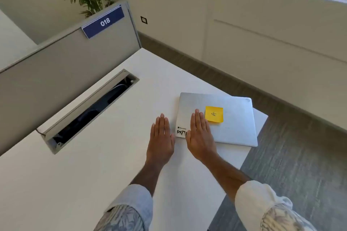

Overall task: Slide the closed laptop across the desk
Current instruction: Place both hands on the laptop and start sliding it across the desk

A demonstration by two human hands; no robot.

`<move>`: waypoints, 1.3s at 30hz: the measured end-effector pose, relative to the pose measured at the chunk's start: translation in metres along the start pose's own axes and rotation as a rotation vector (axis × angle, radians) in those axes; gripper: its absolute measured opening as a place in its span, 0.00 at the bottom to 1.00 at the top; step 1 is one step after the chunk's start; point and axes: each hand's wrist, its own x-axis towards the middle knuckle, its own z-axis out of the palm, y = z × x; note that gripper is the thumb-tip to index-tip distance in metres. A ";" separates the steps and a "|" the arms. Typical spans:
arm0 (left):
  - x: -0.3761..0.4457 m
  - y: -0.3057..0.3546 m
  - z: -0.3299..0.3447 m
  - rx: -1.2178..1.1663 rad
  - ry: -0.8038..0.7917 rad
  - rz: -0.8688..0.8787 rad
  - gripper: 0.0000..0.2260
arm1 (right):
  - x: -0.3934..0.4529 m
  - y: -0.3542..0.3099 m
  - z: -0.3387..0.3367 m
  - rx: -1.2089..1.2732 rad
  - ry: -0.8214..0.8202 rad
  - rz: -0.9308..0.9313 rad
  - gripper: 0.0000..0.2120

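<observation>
A closed silver laptop (234, 124) lies flat near the right corner of the white desk (105, 165). A yellow sticky note (214, 114) is stuck on its lid, and a sticker with black lettering sits at its near left corner. My right hand (200, 137) lies flat, palm down, on the left part of the lid, fingers straight and together. My left hand (161, 139) is flat over the desk just left of the laptop, apart from it, holding nothing.
An open cable tray (90, 110) with dark cables is sunk into the desk at the left. A grey divider panel (56, 73) with a blue "018" sign stands behind it. The desk's right edge drops to grey floor (300, 165) right beside the laptop.
</observation>
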 end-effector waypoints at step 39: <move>0.109 0.062 0.040 0.086 0.035 0.023 0.24 | 0.020 0.162 -0.030 -0.106 0.005 0.548 0.31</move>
